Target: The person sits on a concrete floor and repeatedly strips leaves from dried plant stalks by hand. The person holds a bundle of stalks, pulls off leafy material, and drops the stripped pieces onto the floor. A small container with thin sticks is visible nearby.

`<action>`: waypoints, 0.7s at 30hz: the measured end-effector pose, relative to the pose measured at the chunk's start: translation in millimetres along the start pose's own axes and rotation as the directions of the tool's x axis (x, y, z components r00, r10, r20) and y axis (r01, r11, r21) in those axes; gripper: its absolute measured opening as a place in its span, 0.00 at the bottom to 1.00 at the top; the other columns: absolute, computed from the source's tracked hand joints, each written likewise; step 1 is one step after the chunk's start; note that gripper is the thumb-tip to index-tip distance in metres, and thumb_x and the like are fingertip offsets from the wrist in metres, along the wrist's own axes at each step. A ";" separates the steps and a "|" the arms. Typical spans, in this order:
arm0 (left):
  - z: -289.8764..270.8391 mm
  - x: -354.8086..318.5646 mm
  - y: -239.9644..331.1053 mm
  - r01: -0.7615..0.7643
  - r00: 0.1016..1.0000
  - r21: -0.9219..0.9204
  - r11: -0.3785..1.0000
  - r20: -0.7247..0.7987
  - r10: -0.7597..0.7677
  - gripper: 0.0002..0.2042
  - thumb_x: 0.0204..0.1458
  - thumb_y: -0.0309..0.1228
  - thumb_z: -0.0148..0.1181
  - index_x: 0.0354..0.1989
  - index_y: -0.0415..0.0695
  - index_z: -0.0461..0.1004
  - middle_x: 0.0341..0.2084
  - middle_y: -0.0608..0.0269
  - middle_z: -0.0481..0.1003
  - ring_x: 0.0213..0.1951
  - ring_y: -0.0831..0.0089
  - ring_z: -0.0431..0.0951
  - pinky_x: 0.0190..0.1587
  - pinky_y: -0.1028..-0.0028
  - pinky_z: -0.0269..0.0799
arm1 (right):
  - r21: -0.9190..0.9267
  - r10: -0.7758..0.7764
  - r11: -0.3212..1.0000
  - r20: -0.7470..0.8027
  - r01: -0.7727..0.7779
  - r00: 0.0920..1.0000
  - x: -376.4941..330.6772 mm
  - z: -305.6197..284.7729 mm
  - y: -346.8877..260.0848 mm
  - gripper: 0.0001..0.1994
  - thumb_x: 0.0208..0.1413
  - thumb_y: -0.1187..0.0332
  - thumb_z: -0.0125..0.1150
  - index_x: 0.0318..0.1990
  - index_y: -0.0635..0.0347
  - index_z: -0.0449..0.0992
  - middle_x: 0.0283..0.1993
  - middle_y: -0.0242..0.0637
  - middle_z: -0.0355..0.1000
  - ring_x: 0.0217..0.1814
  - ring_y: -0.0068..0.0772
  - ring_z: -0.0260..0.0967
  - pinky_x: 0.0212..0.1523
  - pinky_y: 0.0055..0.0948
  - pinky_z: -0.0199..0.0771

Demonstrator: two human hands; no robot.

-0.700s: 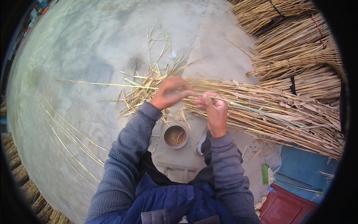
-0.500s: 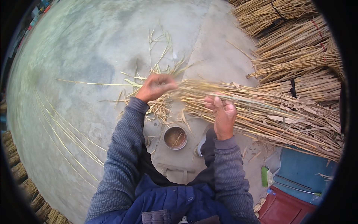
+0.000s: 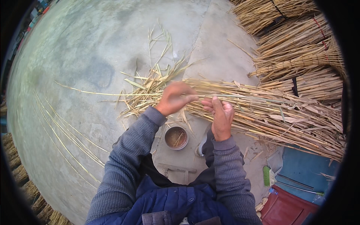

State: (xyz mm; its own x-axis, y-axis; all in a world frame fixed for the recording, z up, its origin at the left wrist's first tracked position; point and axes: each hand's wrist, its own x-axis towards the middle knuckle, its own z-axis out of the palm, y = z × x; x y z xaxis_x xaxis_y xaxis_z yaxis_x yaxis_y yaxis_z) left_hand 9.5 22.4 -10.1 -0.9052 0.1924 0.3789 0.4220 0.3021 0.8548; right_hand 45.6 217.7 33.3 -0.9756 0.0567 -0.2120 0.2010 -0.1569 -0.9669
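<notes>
The long stalk (image 3: 105,93) is showing pale yellow on the left and dull green toward the right. The heap of stalks (image 3: 270,116) is mixing straw yellow, tan and brown in close stripes, while the leaf scraps (image 3: 152,87) are adding yellow-green. The stacked bundles (image 3: 288,39) are glowing golden tan — one is wearing a red tie (image 3: 319,28), another a black band (image 3: 294,86). The floor (image 3: 93,37) is spreading mottled grey with darker blotches. The sleeves (image 3: 129,144) are carrying a fine grey-blue textured check; the vest (image 3: 168,198) is standing out navy. The bowl (image 3: 176,138) is holding reddish brown inside a silvery rim — and the brush (image 3: 266,176) is showing bright green.
</notes>
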 end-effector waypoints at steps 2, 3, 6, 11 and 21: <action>0.1 -1.5 1.1 0.182 0.983 -0.159 0.970 0.014 -0.183 0.09 0.47 0.35 0.73 0.29 0.43 0.84 0.28 0.58 0.81 0.33 0.61 0.81 0.38 0.65 0.73 | -0.013 -0.018 1.000 0.018 0.018 1.000 0.8 2.6 2.0 0.16 0.68 0.64 0.56 0.44 0.75 0.75 0.43 0.50 0.80 0.43 0.34 0.81 0.43 0.26 0.81; 0.0 -2.5 1.5 0.235 0.971 -0.220 0.947 0.012 -0.239 0.08 0.47 0.34 0.73 0.28 0.43 0.84 0.28 0.59 0.81 0.32 0.61 0.80 0.37 0.65 0.73 | 0.009 -0.042 0.999 0.041 0.041 0.998 1.1 3.3 3.9 0.16 0.68 0.64 0.56 0.44 0.75 0.75 0.43 0.50 0.80 0.43 0.33 0.81 0.43 0.27 0.81; -1.6 -1.9 2.5 0.298 0.955 -0.247 0.922 0.065 -0.291 0.08 0.46 0.33 0.73 0.28 0.42 0.83 0.27 0.59 0.81 0.31 0.62 0.80 0.36 0.65 0.73 | -0.059 -0.044 0.997 0.038 0.046 0.998 2.8 2.7 6.1 0.17 0.69 0.63 0.55 0.45 0.76 0.75 0.43 0.51 0.80 0.42 0.34 0.81 0.43 0.27 0.81; -6.4 2.4 1.0 0.051 0.998 -0.028 0.998 0.035 -0.050 0.08 0.46 0.33 0.73 0.26 0.42 0.83 0.25 0.58 0.81 0.30 0.62 0.80 0.36 0.65 0.73 | -0.032 -0.048 0.998 -0.015 0.048 0.999 4.3 3.1 11.1 0.17 0.70 0.63 0.51 0.44 0.74 0.74 0.41 0.50 0.80 0.39 0.35 0.81 0.42 0.28 0.81; -57.6 8.3 -12.4 0.298 0.840 -0.545 0.783 -0.239 -0.487 0.05 0.59 0.26 0.64 0.38 0.37 0.78 0.34 0.58 0.83 0.37 0.76 0.83 0.46 0.76 0.78 | 0.007 0.061 0.998 -0.048 -0.061 0.997 6.0 -0.9 21.4 0.14 0.70 0.64 0.51 0.47 0.69 0.71 0.41 0.49 0.79 0.40 0.36 0.80 0.41 0.29 0.81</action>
State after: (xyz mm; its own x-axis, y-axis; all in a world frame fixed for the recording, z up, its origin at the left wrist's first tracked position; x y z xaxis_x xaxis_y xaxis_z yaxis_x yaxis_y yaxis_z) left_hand -6.0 -33.6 3.0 -0.9779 -0.2085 -0.0127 0.0331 -0.2150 0.9760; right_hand 44.1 215.6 11.2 -0.9562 0.0939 -0.2772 0.2593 -0.1670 -0.9512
